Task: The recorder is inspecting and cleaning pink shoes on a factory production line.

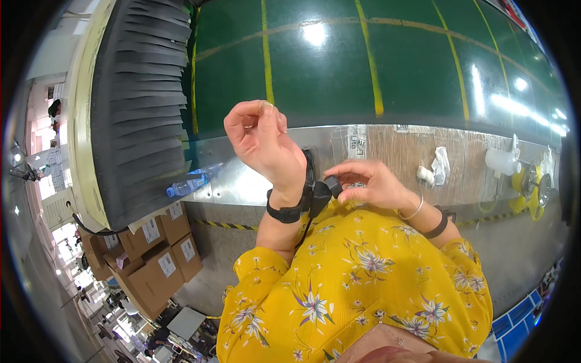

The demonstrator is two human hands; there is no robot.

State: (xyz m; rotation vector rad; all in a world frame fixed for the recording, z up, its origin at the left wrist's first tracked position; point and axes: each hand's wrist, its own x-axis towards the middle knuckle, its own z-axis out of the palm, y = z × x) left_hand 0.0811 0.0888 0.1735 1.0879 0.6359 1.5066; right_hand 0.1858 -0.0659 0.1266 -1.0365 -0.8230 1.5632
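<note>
My left hand (261, 142) is raised over the near edge of the green conveyor belt, its fingers curled in and the thumb resting against them; I see nothing in it. A black wrist strap (284, 213) with a dark device (319, 196) goes round the left wrist, and a black cable runs down from it. My right hand (376, 186) is closed at the fingertips on a small black box-shaped piece (332, 185) right beside that device. Whether the two are joined I cannot tell. Behind them lies a flat black object (309, 160), partly hidden by the left wrist.
The green belt (321, 72) with yellow lines runs along the far side. At left stands a machine opening with dark strip curtains (145, 91). A blue-capped bottle (190, 183) lies beside it, above cardboard boxes (158, 266). White cloth (440, 165) and a white container (501, 162) sit right.
</note>
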